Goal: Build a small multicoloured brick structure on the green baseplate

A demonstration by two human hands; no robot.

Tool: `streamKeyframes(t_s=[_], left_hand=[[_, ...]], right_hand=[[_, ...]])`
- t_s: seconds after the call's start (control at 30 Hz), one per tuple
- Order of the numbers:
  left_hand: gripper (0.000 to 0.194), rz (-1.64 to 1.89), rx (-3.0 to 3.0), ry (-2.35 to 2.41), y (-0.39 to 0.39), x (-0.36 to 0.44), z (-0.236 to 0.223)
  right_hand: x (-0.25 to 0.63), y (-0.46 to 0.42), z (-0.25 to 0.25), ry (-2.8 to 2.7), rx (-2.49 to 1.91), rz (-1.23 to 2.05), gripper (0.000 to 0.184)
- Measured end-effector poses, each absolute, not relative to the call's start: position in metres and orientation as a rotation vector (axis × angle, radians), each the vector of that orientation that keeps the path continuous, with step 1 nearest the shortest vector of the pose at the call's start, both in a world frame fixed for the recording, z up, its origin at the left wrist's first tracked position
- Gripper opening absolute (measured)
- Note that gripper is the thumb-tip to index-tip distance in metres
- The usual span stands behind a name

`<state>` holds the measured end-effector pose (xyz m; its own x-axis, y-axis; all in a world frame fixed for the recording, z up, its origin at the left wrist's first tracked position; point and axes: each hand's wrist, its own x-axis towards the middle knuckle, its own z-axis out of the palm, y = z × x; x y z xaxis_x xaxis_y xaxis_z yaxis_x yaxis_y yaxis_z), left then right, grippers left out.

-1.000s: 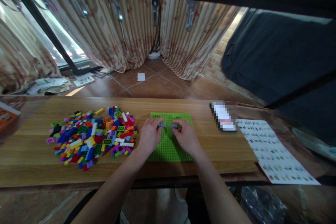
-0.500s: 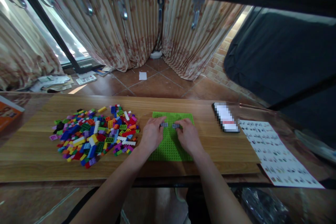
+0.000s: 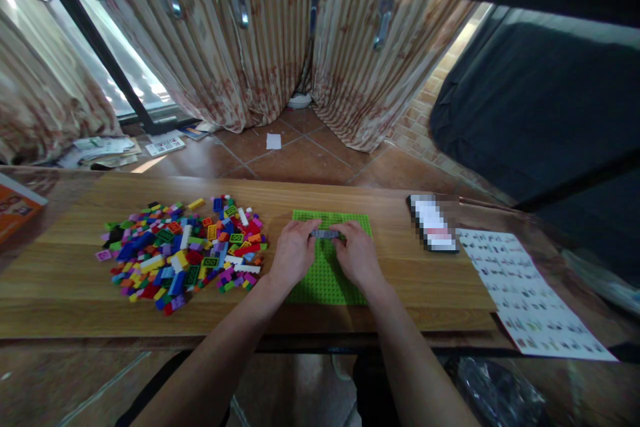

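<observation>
A green studded baseplate (image 3: 330, 280) lies on the wooden board, under both hands. Over its far half, my left hand (image 3: 294, 250) is closed on the left end of a grey toy brick (image 3: 319, 234). My right hand (image 3: 357, 252) is closed on a second grey brick (image 3: 332, 234) from the right. The two grey bricks meet end to end in one short row between my fingertips. Whether they are joined or only touching, I cannot tell. Fingers hide their outer ends, and whether they rest on the studs is unclear.
To the left spreads a heap of mixed coloured bricks (image 3: 185, 253). A phone (image 3: 433, 223) lies to the right on the wooden board (image 3: 420, 287). Beyond it a printed sheet (image 3: 535, 293) overhangs the right side. An orange box or booklet (image 3: 17, 207) is at the far left.
Half a second ago the two grey bricks were apart, one in each hand. Both hands have come closer together, and the bricks now meet. The camera view has shifted slightly.
</observation>
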<state>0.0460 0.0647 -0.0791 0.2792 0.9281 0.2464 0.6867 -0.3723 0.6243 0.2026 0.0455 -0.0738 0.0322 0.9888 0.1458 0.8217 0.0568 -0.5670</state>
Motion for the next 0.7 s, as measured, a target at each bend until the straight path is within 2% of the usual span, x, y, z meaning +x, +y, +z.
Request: streamKeyframes(t_s=[0.7], left_hand=[[0.040, 0.846, 2.171, 1.433, 0.0655, 0.0478, -0.0795]], right_hand=[[0.2043, 0.0492, -0.0725, -1.779, -1.774, 0.473, 0.021]])
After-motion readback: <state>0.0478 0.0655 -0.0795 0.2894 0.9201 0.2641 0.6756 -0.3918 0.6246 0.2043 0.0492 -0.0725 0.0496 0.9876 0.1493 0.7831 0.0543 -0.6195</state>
